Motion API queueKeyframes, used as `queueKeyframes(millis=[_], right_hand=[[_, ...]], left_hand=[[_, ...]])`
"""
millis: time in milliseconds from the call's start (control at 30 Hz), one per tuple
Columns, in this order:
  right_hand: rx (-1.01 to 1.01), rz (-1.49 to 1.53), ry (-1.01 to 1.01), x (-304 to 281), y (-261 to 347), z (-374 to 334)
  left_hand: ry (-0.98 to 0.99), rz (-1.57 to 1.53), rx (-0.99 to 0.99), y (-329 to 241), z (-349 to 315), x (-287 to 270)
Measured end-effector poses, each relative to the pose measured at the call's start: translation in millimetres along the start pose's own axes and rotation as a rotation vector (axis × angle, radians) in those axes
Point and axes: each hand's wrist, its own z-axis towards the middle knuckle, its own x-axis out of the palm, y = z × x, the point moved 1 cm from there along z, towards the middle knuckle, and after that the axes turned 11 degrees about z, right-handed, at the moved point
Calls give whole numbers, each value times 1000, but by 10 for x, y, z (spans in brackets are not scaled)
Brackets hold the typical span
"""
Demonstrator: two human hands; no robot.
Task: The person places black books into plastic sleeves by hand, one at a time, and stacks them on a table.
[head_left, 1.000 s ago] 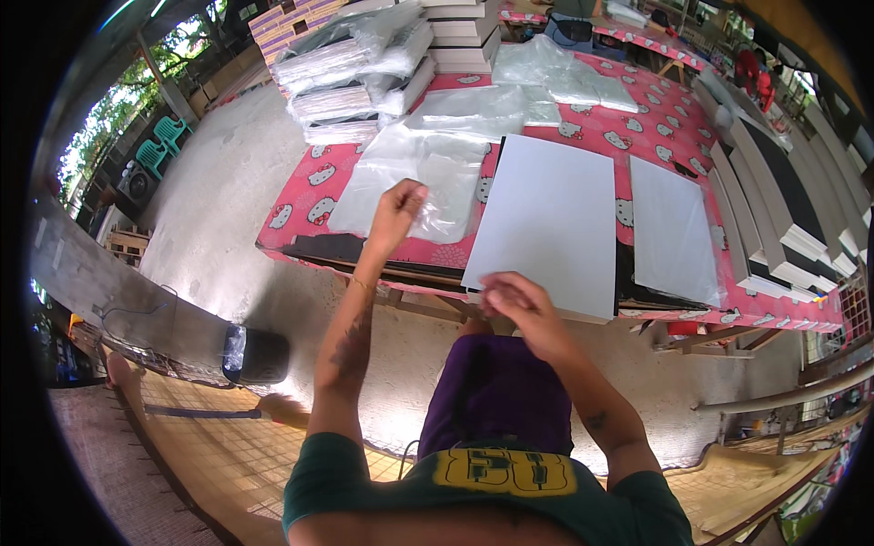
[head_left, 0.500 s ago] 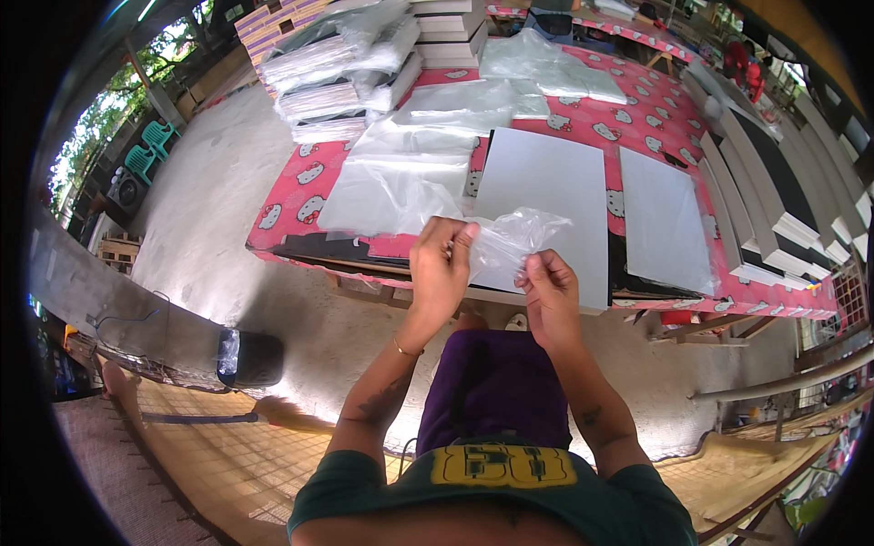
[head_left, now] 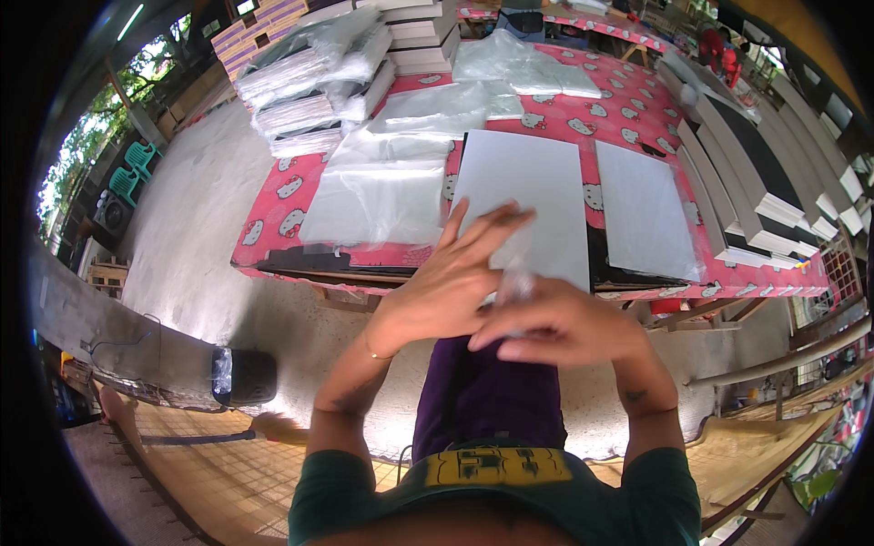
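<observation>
The person's left hand point(head_left: 446, 287) reaches over the near left part of a large white sheet point(head_left: 533, 173), palm downward, its fingers spread apart and its thumb hidden. The right hand point(head_left: 569, 323) crosses in front of it from the right, below the sheet's near edge as seen from above, its fingers stretched leftward. It is blurred, so whether it grips anything cannot be told. A small wad of clear plastic point(head_left: 517, 284) shows between the two hands, just above the right hand's knuckles; which hand holds it, if either, is unclear.

The sheet lies on a table with a pink patterned cover point(head_left: 628, 114), extending away beyond both hands. Flat clear plastic bags point(head_left: 378, 196) lie to its left, near the left hand's fingers. A plastic-covered white panel point(head_left: 646, 209) lies to its right, apart from the right hand.
</observation>
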Motion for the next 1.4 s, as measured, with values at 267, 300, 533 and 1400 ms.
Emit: queueKeyframes(millis=[267, 300, 533, 1400], right_hand=[[599, -634, -141, -667, 152, -894], [440, -471, -198, -647, -52, -1045], [44, 798, -443, -225, -651, -1460], [505, 211, -1132, 574, -1077, -1325]], left_hand=[[-64, -192, -130, 493, -440, -308], [-144, -717, -186, 520, -531, -321], [670, -848, -152, 26, -396, 84], [-337, -620, -1016, 51, -1216, 916]])
